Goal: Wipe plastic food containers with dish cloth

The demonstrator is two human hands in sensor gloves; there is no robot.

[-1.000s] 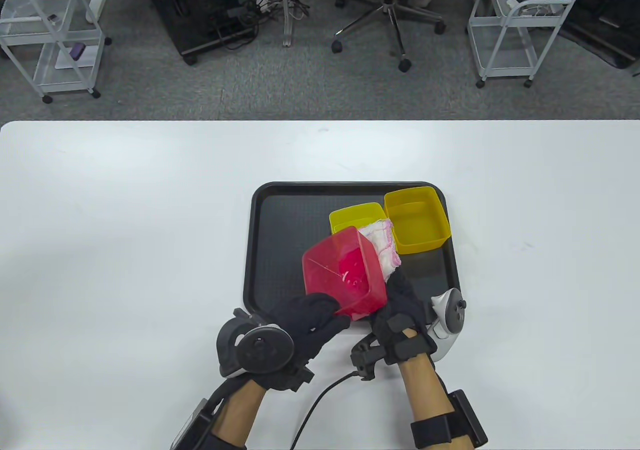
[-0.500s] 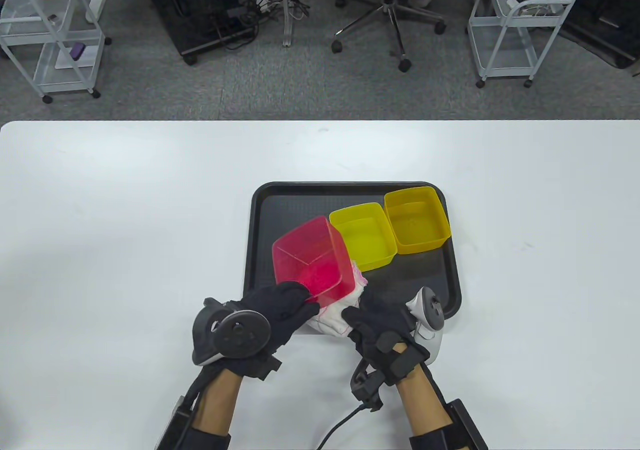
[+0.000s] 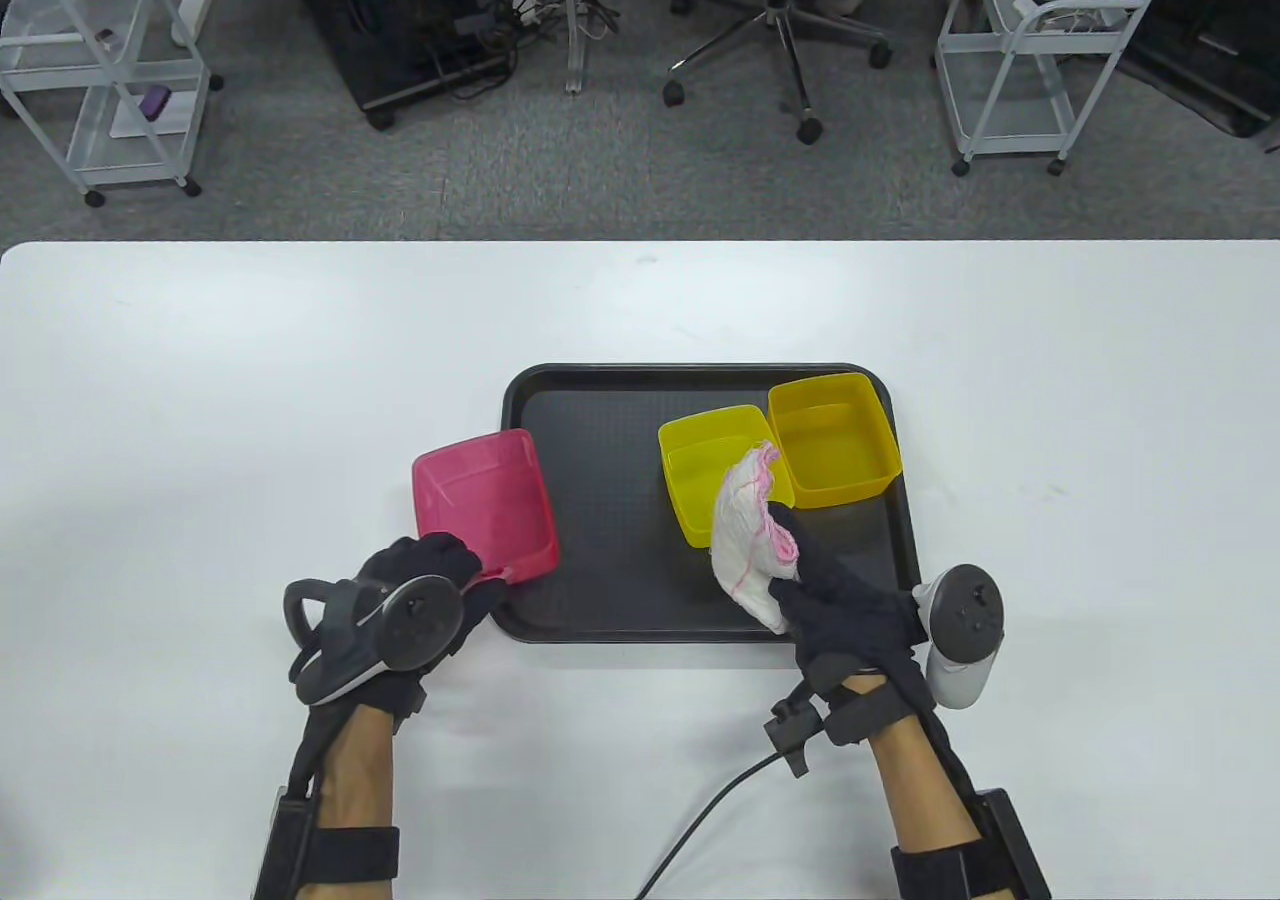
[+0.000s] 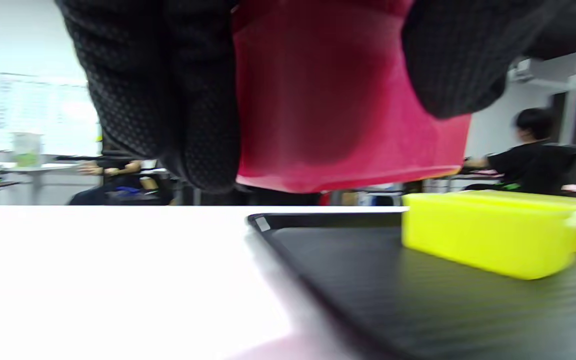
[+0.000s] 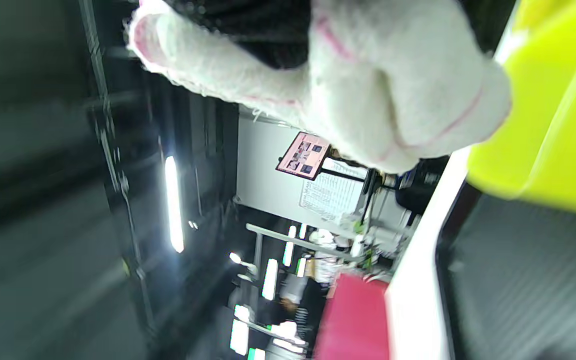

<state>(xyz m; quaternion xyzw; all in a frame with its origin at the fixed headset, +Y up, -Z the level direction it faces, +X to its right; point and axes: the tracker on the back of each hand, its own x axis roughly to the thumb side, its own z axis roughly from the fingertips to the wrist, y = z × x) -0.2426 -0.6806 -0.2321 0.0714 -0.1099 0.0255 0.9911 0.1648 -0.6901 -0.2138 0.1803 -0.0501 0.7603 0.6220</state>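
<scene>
My left hand [image 3: 430, 580] grips the near rim of a red plastic container [image 3: 486, 505] that sits over the tray's left edge; the left wrist view shows my fingers [image 4: 168, 95] on its red wall [image 4: 338, 100], held above the table. My right hand [image 3: 840, 600] holds a white dish cloth with pink trim [image 3: 748, 530] above the near yellow container [image 3: 705, 460]. A second, deeper yellow container [image 3: 833, 438] stands at the tray's back right. In the right wrist view the cloth [image 5: 378, 95] hangs beside the yellow container [image 5: 548, 130].
The black tray [image 3: 610, 530] lies at the middle of the white table [image 3: 200, 390]. A cable [image 3: 700, 820] runs from my right wrist toward the near edge. Carts and an office chair stand on the floor beyond the table.
My left hand has carried the red container left, from over the tray to its left edge, and lowered it. My right hand has taken the cloth away from it, right and up over the near yellow container.
</scene>
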